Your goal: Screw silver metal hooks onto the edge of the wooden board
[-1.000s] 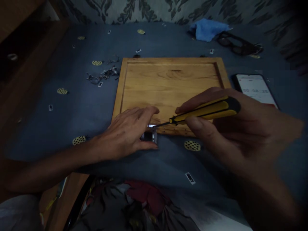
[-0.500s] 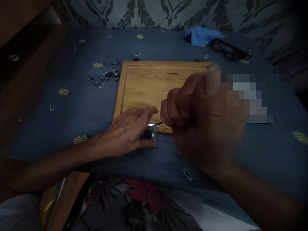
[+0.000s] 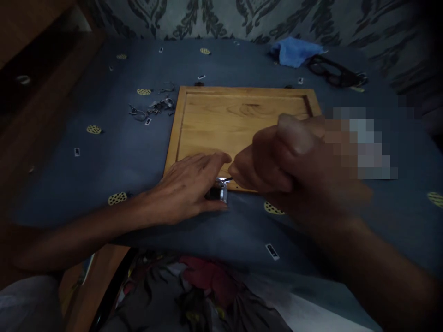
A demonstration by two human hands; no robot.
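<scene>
My left hand (image 3: 185,186) rests on the blue cloth at the near edge of a wooden board (image 3: 221,120), its fingers pinching a small shiny metal piece (image 3: 220,191) against the board's edge. My right hand (image 3: 294,170) is curled in a fist around a screwdriver; only its thin metal tip (image 3: 226,179) shows, touching the top of the metal piece. The handle is hidden inside the fist.
A heap of small metal parts (image 3: 152,107) lies left of the board. A blue rag (image 3: 294,50) and dark glasses (image 3: 334,71) lie at the far right. A blurred-out patch (image 3: 367,143) sits right of the board. A wooden ledge (image 3: 41,69) runs along the left.
My right hand has rolled over the screwdriver, so its yellow and black handle no longer shows. The tip stays on the metal piece, and my left hand has not moved.
</scene>
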